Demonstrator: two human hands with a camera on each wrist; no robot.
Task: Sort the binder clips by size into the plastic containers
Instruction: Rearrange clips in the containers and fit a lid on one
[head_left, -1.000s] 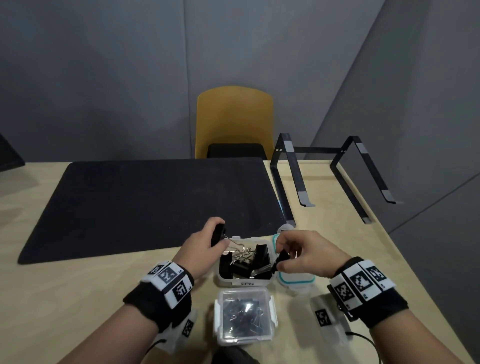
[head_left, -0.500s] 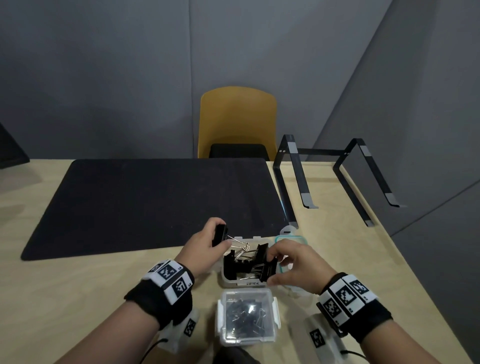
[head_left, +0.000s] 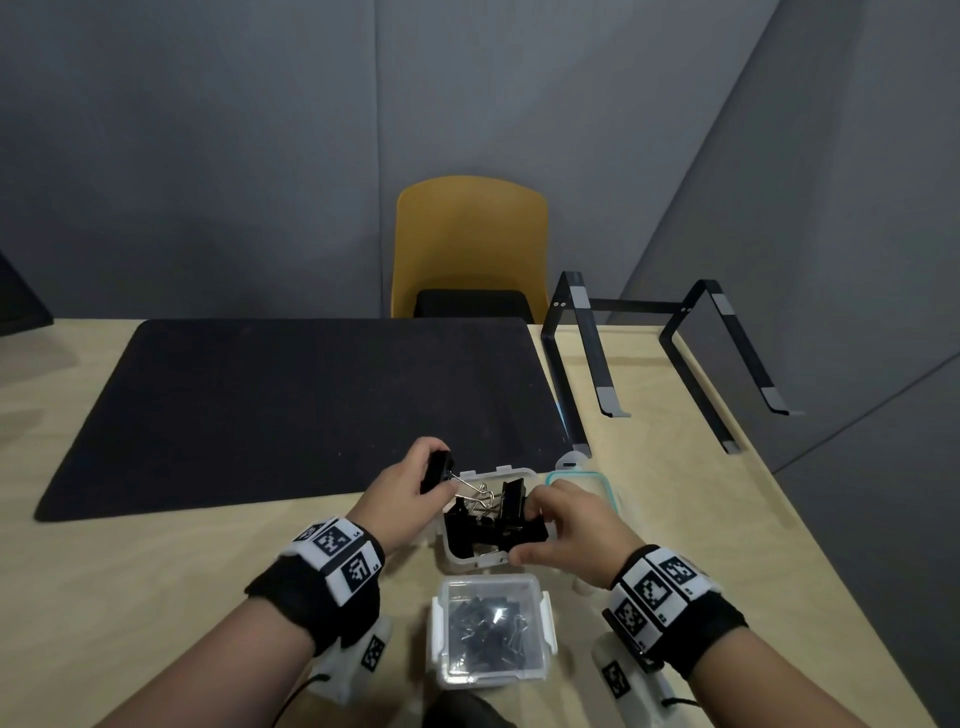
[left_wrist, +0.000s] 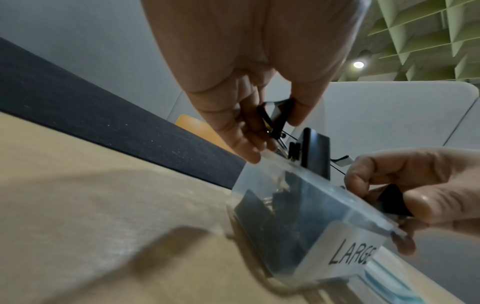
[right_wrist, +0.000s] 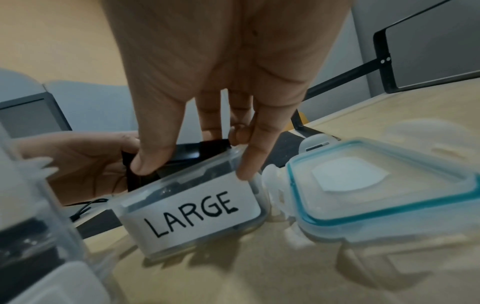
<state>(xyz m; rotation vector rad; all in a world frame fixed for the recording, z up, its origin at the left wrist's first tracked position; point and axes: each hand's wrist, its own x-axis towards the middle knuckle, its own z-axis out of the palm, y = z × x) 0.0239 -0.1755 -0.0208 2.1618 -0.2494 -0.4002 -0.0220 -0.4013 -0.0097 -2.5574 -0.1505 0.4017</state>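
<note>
The container labelled LARGE (head_left: 488, 519) sits at the lower middle of the head view, heaped with big black binder clips that stand above its rim, and that is the likely trouble: another clip pushed in could tip one over the wall onto the counter (head_left: 156, 571), or the wire handles could snag and drag a neighbour out. The left hand (head_left: 410, 493), at the box's upper left corner, pinches one large binder clip (head_left: 436, 470) between thumb and fingers, its silver handle pointing down toward the pile; if the pinch slips the clip may land outside. The right hand (head_left: 566, 530), on the box's right side, has thumb and fingers curled on a black clip (right_wrist: 192, 152) at the rim, one finger resting on the wall. A teal-rimmed lid (head_left: 582, 480) lies just right of the box. The closed container of small clips (head_left: 491, 629) is just below, near both wrists.
</note>
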